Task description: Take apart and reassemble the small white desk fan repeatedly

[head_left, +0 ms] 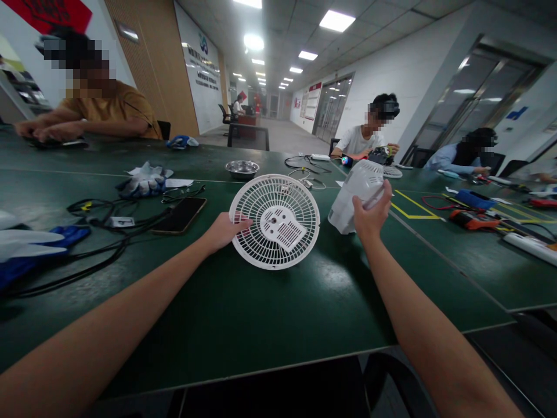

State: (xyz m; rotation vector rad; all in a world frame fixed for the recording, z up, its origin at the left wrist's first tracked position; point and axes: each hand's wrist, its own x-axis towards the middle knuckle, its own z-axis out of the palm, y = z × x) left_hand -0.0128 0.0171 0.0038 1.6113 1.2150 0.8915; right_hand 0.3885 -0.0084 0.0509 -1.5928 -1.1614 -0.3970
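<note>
My left hand (227, 230) grips the left rim of a round white fan grille (246, 249), thumb on its near face and fingers behind. The grille is tilted up toward me, and a slotted white plate (285, 227) fills its middle. To the right, my right hand (375, 210) is closed around a white plastic housing (351, 194) with vent slots near its upper end. That housing leans to the right, apart from the grille. Whether either thing touches the table is hard to make out.
A metal bowl (242, 168) stands behind the grille. Left of my arm lie a phone (180, 215), black cables (115, 232) and work gloves (145, 180). Toward the right are an orange multimeter (473, 220) and a white power strip (531, 248). Other people sit around the green table (270, 325).
</note>
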